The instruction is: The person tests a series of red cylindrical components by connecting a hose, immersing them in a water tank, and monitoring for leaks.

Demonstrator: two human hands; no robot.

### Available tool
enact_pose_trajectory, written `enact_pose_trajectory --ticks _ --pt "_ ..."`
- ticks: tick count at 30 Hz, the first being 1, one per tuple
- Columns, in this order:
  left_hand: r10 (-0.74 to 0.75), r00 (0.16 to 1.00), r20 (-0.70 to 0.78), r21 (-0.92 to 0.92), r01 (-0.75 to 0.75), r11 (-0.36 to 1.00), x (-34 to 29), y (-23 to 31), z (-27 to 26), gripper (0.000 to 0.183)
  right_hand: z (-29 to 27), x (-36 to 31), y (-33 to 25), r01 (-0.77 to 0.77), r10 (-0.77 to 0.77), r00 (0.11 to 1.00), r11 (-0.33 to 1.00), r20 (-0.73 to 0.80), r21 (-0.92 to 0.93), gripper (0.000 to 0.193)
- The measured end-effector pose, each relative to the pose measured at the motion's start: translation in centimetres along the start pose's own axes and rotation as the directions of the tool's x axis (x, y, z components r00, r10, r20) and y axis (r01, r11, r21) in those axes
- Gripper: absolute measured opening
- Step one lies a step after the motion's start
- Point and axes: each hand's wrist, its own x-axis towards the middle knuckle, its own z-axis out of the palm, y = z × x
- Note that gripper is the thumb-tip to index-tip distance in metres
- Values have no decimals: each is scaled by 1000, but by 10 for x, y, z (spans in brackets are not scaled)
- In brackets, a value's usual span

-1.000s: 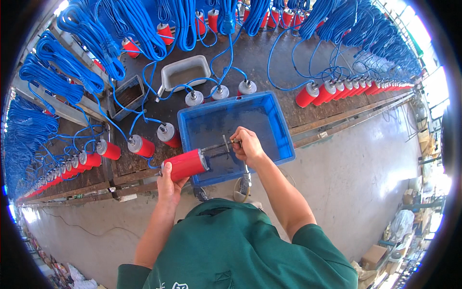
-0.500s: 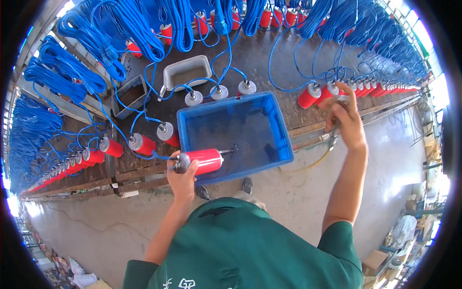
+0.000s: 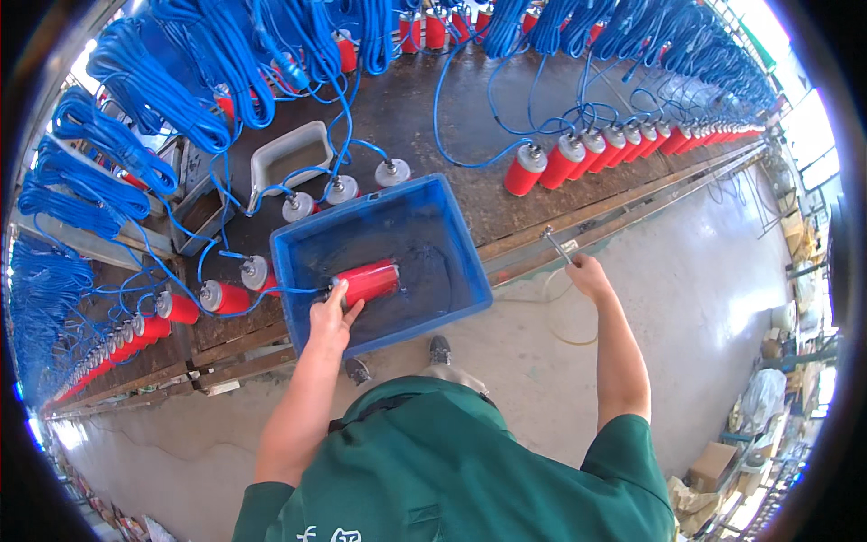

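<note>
My left hand (image 3: pixel 331 318) is closed around the capped end of a red cylinder (image 3: pixel 370 282), thumb on top and fingers underneath. The cylinder lies tilted in the blue bin (image 3: pixel 379 206), low over or partly in its dark liquid; how deep I cannot tell. A blue cable (image 3: pixel 302 290) runs from its held end to the left. Off the bench's front edge, my right hand (image 3: pixel 589 275) grips a slim metal tool (image 3: pixel 554 240) that points up and left. A yellowish hose (image 3: pixel 569 341) hangs below that hand, and its joint with the tool is hidden.
Red cylinders with silver caps line the bench (image 3: pixel 452 117) to the right (image 3: pixel 562 163) and left (image 3: pixel 226 298). Behind the bin sit three more and a grey-white tray (image 3: pixel 291 158). Coiled blue cables (image 3: pixel 153 86) hang along the far side.
The red cylinder has gone from the bin's front left rim down inside the bin. My right hand has dropped away from the right-hand row and closed on the metal tool. The view has shifted.
</note>
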Motion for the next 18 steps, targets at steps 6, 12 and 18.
enact_pose_trajectory --ticks 6,12,18 --pt "-97 994 42 142 90 986 -9 11 -27 47 21 57 10 120 -119 979 993 -163 -5 43" --pt "86 987 137 597 -152 788 -61 32 -20 67 49 113 -22 176 -196 951 979 -239 -99 44" --pt "536 632 560 780 -620 -84 -77 17 -32 31 65 114 -23 236 -313 930 911 -195 -338 53"
